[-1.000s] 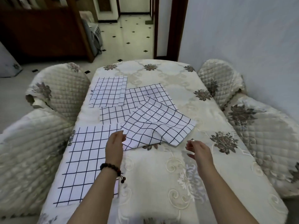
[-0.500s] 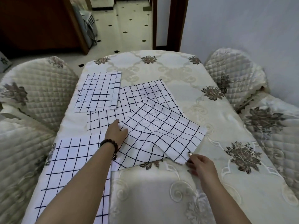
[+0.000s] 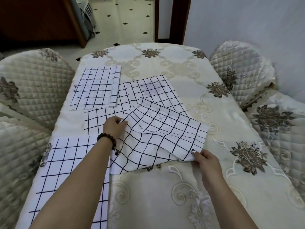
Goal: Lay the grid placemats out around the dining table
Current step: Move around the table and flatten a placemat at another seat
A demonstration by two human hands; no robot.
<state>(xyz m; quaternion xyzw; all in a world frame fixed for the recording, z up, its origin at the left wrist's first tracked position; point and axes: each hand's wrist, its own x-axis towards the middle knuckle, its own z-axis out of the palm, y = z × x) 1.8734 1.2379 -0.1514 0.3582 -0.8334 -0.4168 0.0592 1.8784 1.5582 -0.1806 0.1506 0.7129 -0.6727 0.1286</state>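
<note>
Several white placemats with a dark grid lie on the dining table (image 3: 214, 123), which wears a cream embroidered cloth. One flat placemat (image 3: 97, 88) sits at the far left, another flat placemat (image 3: 69, 176) at the near left under my left forearm. In the middle a rumpled top placemat (image 3: 165, 129) overlaps other grid placemats (image 3: 148, 90). My left hand (image 3: 113, 126) pinches its left corner. My right hand (image 3: 206, 161) pinches its near right corner.
Quilted cream chair backs stand on both sides: left chairs (image 3: 33, 90) and right chairs (image 3: 242, 70). A wall runs along the right. Beyond the table's far end are a tiled floor (image 3: 125, 19), a dark wooden cabinet (image 3: 38, 19) and a door frame (image 3: 173, 19).
Both hands moved forward onto the middle pile. The left hand went from hovering to gripping the top placemat's left corner, and the right hand took its near right corner.
</note>
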